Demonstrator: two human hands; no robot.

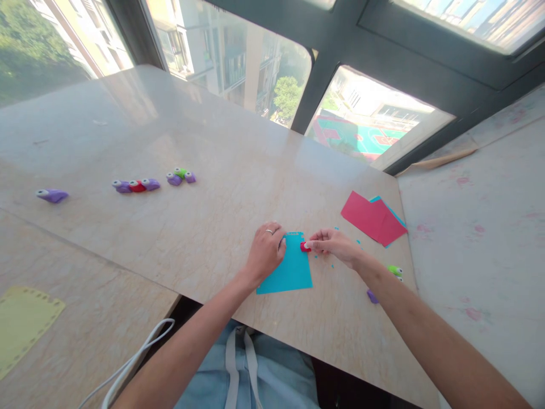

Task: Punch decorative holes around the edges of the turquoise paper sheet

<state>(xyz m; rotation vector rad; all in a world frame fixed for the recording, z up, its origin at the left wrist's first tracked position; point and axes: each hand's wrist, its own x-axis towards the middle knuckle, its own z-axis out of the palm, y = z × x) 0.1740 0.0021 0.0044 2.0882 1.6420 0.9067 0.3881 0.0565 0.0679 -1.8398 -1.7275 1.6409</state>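
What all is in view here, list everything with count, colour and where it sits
blue sheet: 1, turquoise, table's near edge, under the left hand
red punch: 1, red, at the sheet's right edge
paper stack: 1, red over blue, right of the sheet
paper bits: several, blue, by the right hand
small punches: about seven, purple, red, green, far left
punches by forearm: two or three, green, purple
yellow sheet: 1, lower left
left hand: pressing the sheet
right hand: pinching the red punch

Your left hand (266, 250) presses flat, palm down, ring showing; your right hand (330, 243) pinches with its fingertips, both forearms stretched forward.
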